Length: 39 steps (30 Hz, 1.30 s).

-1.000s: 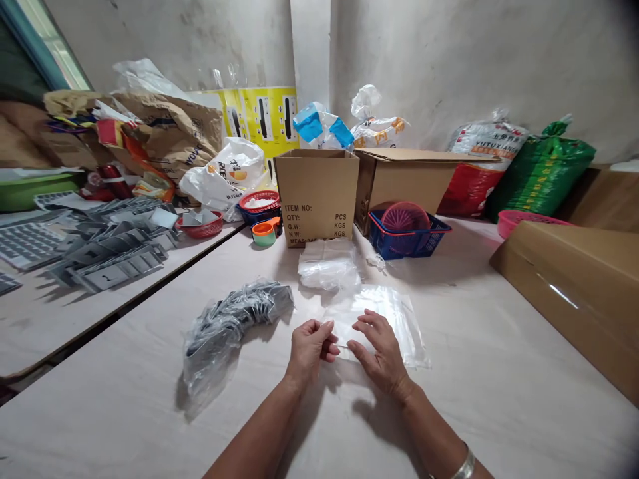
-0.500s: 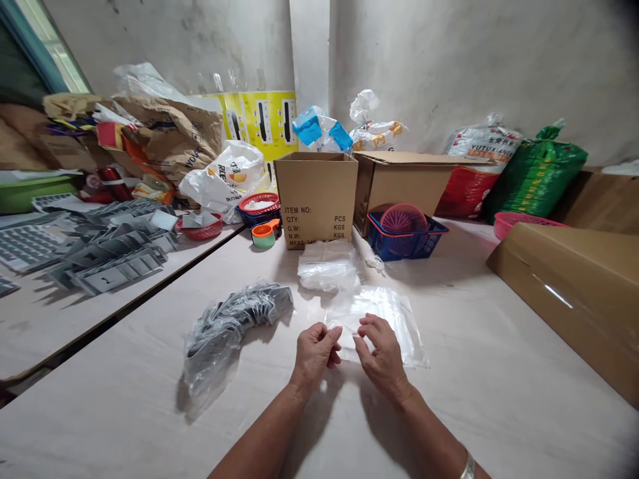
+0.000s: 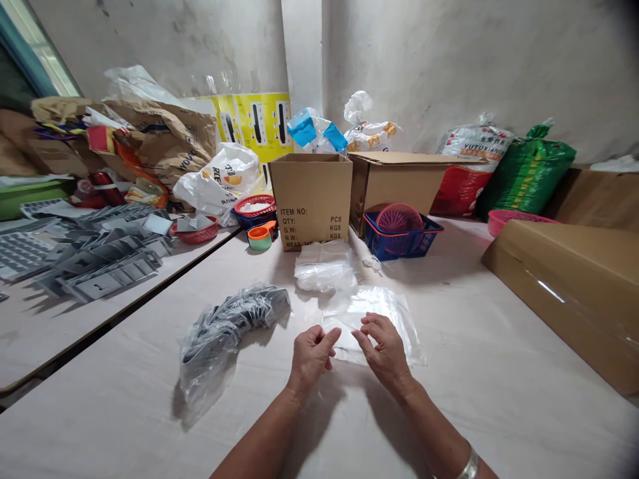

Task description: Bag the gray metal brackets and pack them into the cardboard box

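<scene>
In the head view, the right hand [image 3: 385,352] has drawn thumb and fingers closer, suggesting finer handling of the clear bags [image 3: 372,303] at the hands' twelve o'clock; a small gap remains. The left hand [image 3: 310,356] is curled, thumb near forefinger; whether it pinches film, I cannot tell. The hands are apart.

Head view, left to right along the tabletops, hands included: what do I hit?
Loose gray pieces → bagged gray pieces → left hand → right hand → angled brown carton.
</scene>
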Motion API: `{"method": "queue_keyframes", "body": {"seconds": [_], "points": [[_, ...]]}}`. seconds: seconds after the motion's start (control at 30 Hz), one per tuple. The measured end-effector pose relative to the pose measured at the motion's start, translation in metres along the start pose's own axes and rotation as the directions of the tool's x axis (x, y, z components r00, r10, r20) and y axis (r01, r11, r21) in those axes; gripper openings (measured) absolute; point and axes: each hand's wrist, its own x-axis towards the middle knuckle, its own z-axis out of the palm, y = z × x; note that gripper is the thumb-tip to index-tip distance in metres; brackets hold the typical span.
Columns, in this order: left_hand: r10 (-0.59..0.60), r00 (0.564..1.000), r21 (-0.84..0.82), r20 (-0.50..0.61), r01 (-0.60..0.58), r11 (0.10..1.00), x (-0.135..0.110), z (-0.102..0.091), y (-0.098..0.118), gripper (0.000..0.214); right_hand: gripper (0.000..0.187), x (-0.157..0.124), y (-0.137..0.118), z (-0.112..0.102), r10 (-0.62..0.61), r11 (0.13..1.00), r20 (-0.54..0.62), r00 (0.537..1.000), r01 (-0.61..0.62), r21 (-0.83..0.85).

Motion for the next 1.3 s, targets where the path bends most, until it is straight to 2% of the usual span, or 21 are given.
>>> {"method": "queue_keyframes", "body": {"seconds": [0.07, 0.1, 0.17, 0.23, 0.3, 0.37, 0.5, 0.57, 0.63, 0.73, 0.87, 1.0, 1.07, 1.17, 1.3], "points": [[0.188, 0.977, 0.209, -0.103, -0.164, 0.964, -0.001, 0.001, -0.003, 0.040, 0.019, 0.001, 0.000, -0.001, -0.032, 0.998, -0.012, 0.999, 0.031, -0.053], [0.310, 0.938, 0.320, -0.155, -0.249, 0.914, -0.002, 0.001, -0.004, 0.036, 0.018, 0.000, 0.000, -0.001, -0.056, 0.995, -0.013, 0.998, 0.055, -0.085], [0.524, 0.824, 0.492, -0.215, -0.372, 0.787, -0.003, 0.002, -0.006, 0.038, 0.017, 0.000, 0.000, -0.002, -0.111, 0.982, 0.003, 0.994, 0.110, -0.151], [0.654, 0.729, 0.586, -0.201, -0.446, 0.677, -0.003, 0.003, -0.007, 0.050, 0.015, -0.001, -0.001, -0.003, -0.160, 0.967, 0.035, 0.986, 0.164, -0.195], [0.719, 0.675, 0.644, -0.165, -0.479, 0.597, -0.002, 0.003, -0.007, 0.050, 0.014, -0.002, -0.004, -0.004, -0.196, 0.956, 0.066, 0.979, 0.205, -0.210], [0.730, 0.672, 0.689, -0.126, -0.470, 0.551, -0.001, 0.002, -0.007, 0.039, 0.014, -0.001, -0.008, -0.004, -0.228, 0.947, 0.087, 0.970, 0.242, -0.211], [0.688, 0.722, 0.721, -0.070, -0.440, 0.535, 0.000, -0.002, -0.006, 0.013, 0.013, 0.000, -0.017, -0.005, -0.304, 0.923, 0.128, 0.944, 0.325, -0.205], [0.693, 0.718, 0.729, -0.071, -0.437, 0.527, 0.000, -0.003, -0.006, 0.005, 0.012, 0.001, -0.019, -0.004, -0.327, 0.912, 0.143, 0.934, 0.352, -0.211], [0.715, 0.696, 0.741, -0.068, -0.444, 0.503, 0.000, -0.003, -0.006, 0.007, 0.010, 0.000, -0.018, -0.003, -0.318, 0.907, 0.139, 0.938, 0.344, -0.243], [0.755, 0.655, 0.750, -0.031, -0.484, 0.451, -0.002, -0.002, -0.004, 0.009, 0.011, -0.003, -0.013, -0.002, -0.235, 0.908, 0.120, 0.964, 0.262, -0.327], [0.798, 0.596, 0.740, 0.089, -0.576, 0.348, -0.006, -0.001, -0.001, 0.009, 0.022, -0.006, -0.002, -0.002, -0.085, 0.895, 0.105, 0.991, 0.123, -0.430], [0.808, 0.553, 0.776, 0.203, -0.594, 0.212, -0.003, -0.003, -0.001, 0.014, 0.012, -0.005, 0.007, -0.002, 0.030, 0.884, 0.009, 1.000, -0.022, -0.467], [0.811, 0.537, 0.802, 0.231, -0.577, 0.154, -0.001, -0.005, -0.002, 0.014, 0.008, -0.004, 0.010, -0.002, 0.049, 0.892, -0.057, 0.997, -0.070, -0.447], [0.835, 0.498, 0.828, 0.234, -0.553, 0.098, 0.003, -0.007, -0.002, 0.015, 0.014, -0.005, 0.013, -0.001, 0.030, 0.912, -0.126, 0.992, -0.079, -0.402], [0.859, 0.436, 0.793, 0.269, -0.607, 0.060, 0.006, -0.010, -0.002, 0.019, 0.015, -0.006, 0.019, 0.001, 0.053, 0.919, -0.169, 0.984, -0.114, -0.377]]}}
